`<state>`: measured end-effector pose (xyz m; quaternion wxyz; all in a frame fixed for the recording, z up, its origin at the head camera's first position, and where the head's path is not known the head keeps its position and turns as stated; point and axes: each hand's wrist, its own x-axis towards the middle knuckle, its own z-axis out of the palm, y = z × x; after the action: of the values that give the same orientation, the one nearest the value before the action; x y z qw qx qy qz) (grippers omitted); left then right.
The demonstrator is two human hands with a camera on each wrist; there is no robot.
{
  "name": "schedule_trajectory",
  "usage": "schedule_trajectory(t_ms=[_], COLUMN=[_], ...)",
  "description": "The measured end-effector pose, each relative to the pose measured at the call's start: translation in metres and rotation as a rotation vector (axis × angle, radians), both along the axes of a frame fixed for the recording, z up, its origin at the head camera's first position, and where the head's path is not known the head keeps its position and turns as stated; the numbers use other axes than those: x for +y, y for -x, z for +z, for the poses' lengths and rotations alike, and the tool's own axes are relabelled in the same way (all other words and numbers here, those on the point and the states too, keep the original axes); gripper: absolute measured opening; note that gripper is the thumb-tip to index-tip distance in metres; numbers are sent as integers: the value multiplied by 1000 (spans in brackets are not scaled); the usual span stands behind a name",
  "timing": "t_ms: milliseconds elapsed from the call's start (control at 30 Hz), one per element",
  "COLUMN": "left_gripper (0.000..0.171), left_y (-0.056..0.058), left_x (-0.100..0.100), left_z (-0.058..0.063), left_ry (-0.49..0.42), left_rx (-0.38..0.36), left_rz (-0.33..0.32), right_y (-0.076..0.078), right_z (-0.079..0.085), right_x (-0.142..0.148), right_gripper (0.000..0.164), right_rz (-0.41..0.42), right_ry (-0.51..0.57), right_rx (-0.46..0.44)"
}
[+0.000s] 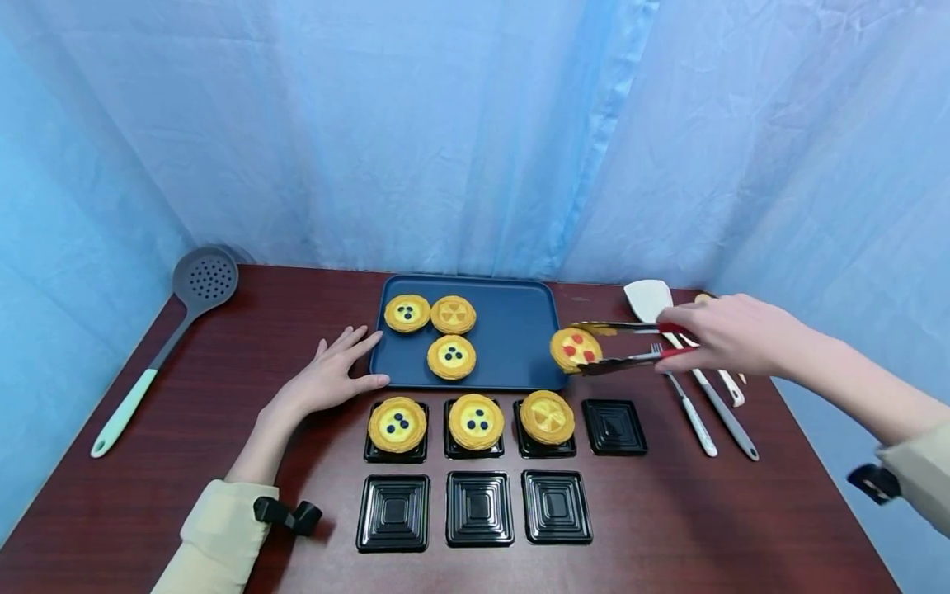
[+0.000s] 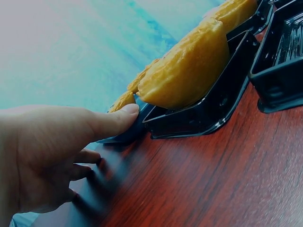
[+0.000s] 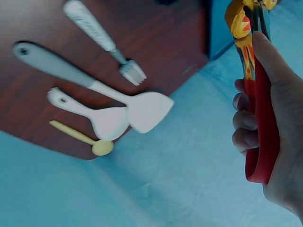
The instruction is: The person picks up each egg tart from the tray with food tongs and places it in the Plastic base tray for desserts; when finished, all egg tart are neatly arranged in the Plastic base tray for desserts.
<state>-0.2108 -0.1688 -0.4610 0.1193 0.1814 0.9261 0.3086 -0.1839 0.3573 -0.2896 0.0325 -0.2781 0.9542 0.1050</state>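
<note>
My right hand (image 1: 742,334) grips red-handled tongs (image 3: 267,127), whose tips hold an egg tart with red pieces (image 1: 576,350) at the right edge of the blue tray (image 1: 512,330). My left hand (image 1: 330,375) has its fingers spread, with fingertips and thumb at the tray's left edge. On the tray lie two tarts with dark berries (image 1: 407,313) and one tart with orange wedges (image 1: 453,315). Nearer me, two berry tarts (image 1: 397,425) and a wedge-topped tart (image 1: 547,417) sit on small black square holders. Right of them is a bare black holder (image 1: 614,426).
Three more bare black holders (image 1: 479,509) form the front row. A grey skimmer (image 1: 204,279) with a green handle lies at the left. On the right are a white spatula (image 3: 149,111), a fork (image 3: 132,72), a white scoop (image 3: 110,124) and a yellow spoon (image 3: 102,147). Blue curtains hang behind.
</note>
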Motion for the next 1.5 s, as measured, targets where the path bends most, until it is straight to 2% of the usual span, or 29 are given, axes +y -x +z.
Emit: schedule_trajectory(t_ms=[100, 200, 367, 533, 700, 800, 967, 1033, 1500], left_gripper=[83, 84, 84, 84, 84, 84, 84, 84, 84], left_y=[0, 0, 0, 0, 0, -1, -1, -1, 0], left_x=[0, 0, 0, 0, 0, 1, 1, 0, 1], left_z=[0, -1, -1, 0, 0, 0, 1, 1, 1], left_ry=[-1, 0, 0, 3, 6, 5, 1, 2, -2], left_rx=[-1, -4, -6, -2, -3, -5, -9, -9, -14], left_rz=[0, -4, -4, -7, -4, -5, 0, 2, 2], right_y=[-22, -39, -55, -58, -61, -64, -66, -65, -60], right_z=[-2, -7, -16, -23, -26, -27, -37, -41, -45], right_x=[18, 32, 45, 50, 53, 54, 55, 55, 54], right_gripper=[47, 45, 43, 46, 57, 61, 57, 57, 52], right_rz=[11, 4, -27, -48, -47, 8, 180, 222, 297], right_ry=[-3, 4, 24, 22, 11, 3, -11, -9, -30], right_rx=[53, 68, 44, 5, 9, 69, 197, 221, 255])
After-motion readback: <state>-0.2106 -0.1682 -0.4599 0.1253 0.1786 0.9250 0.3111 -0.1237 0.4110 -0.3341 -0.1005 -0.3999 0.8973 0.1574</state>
